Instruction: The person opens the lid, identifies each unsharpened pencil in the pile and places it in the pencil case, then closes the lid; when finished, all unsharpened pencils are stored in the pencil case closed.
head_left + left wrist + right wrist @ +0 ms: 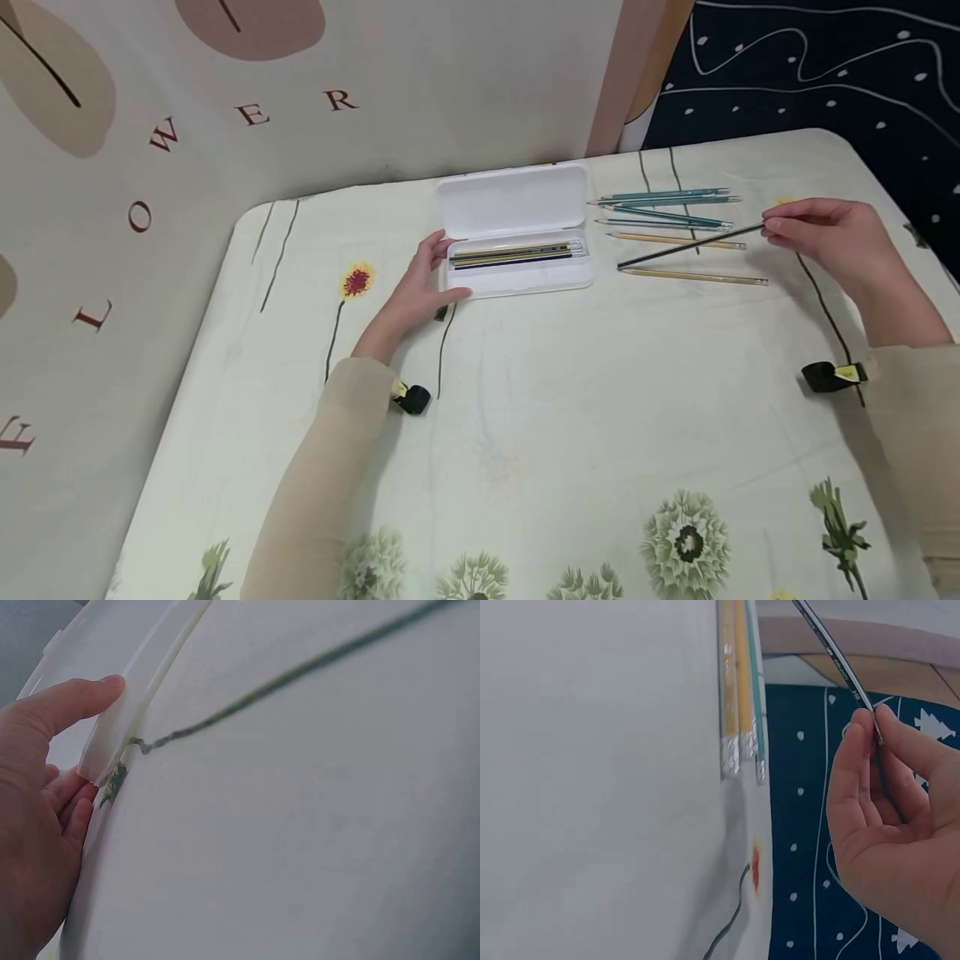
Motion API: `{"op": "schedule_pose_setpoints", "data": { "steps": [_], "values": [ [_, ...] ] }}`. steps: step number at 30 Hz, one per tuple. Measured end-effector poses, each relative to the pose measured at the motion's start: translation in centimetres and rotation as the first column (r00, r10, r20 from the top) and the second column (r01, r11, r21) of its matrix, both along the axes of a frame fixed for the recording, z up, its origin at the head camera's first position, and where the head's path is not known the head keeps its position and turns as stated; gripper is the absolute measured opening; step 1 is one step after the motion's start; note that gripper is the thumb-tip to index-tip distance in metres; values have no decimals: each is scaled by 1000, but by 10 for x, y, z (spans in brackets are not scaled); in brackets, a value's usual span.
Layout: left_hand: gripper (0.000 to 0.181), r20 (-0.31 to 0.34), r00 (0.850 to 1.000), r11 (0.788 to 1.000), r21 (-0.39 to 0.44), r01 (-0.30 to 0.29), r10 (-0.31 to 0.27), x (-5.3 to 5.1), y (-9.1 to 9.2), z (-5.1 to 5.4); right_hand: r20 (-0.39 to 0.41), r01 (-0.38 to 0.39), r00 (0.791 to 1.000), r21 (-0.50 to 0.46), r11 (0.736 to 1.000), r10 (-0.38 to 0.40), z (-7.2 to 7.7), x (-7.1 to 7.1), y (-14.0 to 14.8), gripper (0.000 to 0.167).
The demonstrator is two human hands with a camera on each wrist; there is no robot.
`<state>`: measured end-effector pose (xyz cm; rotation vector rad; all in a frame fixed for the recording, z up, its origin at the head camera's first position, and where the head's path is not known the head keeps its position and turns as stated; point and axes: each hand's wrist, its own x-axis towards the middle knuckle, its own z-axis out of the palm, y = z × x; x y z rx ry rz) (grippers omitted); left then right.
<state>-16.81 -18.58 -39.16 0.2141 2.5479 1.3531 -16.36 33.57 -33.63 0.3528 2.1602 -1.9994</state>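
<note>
A white pencil case lies with its lid raised at the back; several dark and yellow-striped pencils rest inside it. My left hand grips the case at its left end, the thumb over the front rim and the other fingers around the side. In the left wrist view, the thumb lies on the white rim. My right hand pinches a dark pencil near one end, between thumb and fingertips. That pencil slants down to the left, above the loose pencils; in the right wrist view it carries light lettering.
Right of the case lie several green pencils and two yellow ones, the nearer yellow pencil lowest. A flower-printed cloth covers the table. A pale printed wall hanging rises behind, and dark patterned fabric is at the back right.
</note>
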Motion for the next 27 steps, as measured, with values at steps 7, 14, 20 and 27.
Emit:
{"op": "schedule_pose_setpoints", "data": {
  "steps": [7, 14, 20, 27],
  "values": [
    [102, 7, 1000, 1000, -7, -4, 4, 0, 0, 0, -25, 55, 998, -116, 992, -58, 7, -4, -17, 19],
    [101, -1, 1000, 1000, -11, -7, 7, -1, 0, -1, -70, 32, 996, -195, 980, -46, 8, -13, -43, 17],
    [101, 1, 1000, 1000, -7, -7, 7, 0, 0, -1, -99, -13, 995, -237, 971, -11, 5, -22, -71, 22],
    [101, -4, 1000, 1000, -9, -13, 13, 0, 1, 0, -68, -42, 997, -196, 980, 29, 4, -31, -100, 32]
  ]
}}
